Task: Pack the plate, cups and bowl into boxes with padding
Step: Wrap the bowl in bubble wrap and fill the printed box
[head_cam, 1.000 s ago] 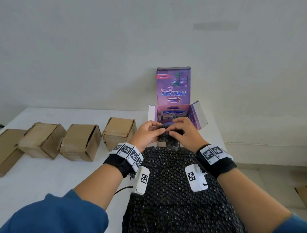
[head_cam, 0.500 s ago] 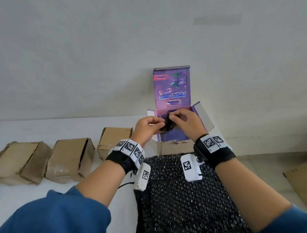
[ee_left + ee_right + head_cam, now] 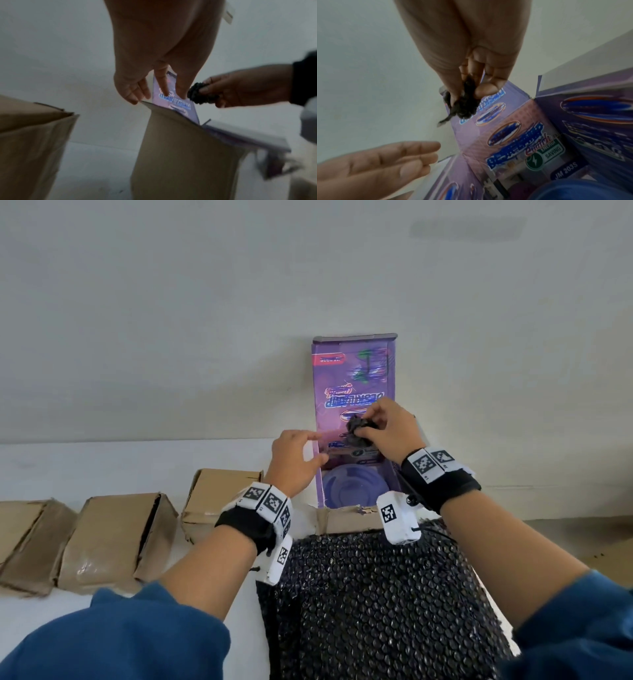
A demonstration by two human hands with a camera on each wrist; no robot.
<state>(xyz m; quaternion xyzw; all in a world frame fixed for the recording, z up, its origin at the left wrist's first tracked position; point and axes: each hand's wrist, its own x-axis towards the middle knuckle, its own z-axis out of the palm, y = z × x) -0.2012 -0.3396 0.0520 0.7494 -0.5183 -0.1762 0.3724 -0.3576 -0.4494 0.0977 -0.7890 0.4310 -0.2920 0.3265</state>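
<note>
**me:** Right hand (image 3: 387, 436) is up over the open purple box (image 3: 356, 412), fingers and thumb pinched round a crumpled black wad of bubble wrap (image 3: 358, 433). Wrist cam shows the same: the wad (image 3: 465, 104) squeezed between thumb and fingertips, hanging above the printed flap.

**other:** what's your left doing?

**me:** Left hand (image 3: 294, 463) is loose, fingers nearly straight, gripping nothing. It sits at the box's left flap; from the left wrist cam the fingertips (image 3: 133, 97) look right at the flap's edge, can't tell if they actually touch.

**other:** and the dish?

**me:** Blue bowl (image 3: 352, 484) is down inside the purple box, upright, directly under my right hand. Can't see any padding under it from here.

**other:** rest of the stuff?

**me:** Big black bubble wrap sheet (image 3: 376, 604) is spread on the tabletop (image 3: 102, 467) in front of the box, touching its near side. Three brown cardboard boxes (image 3: 116, 539) line up to the left.
</note>
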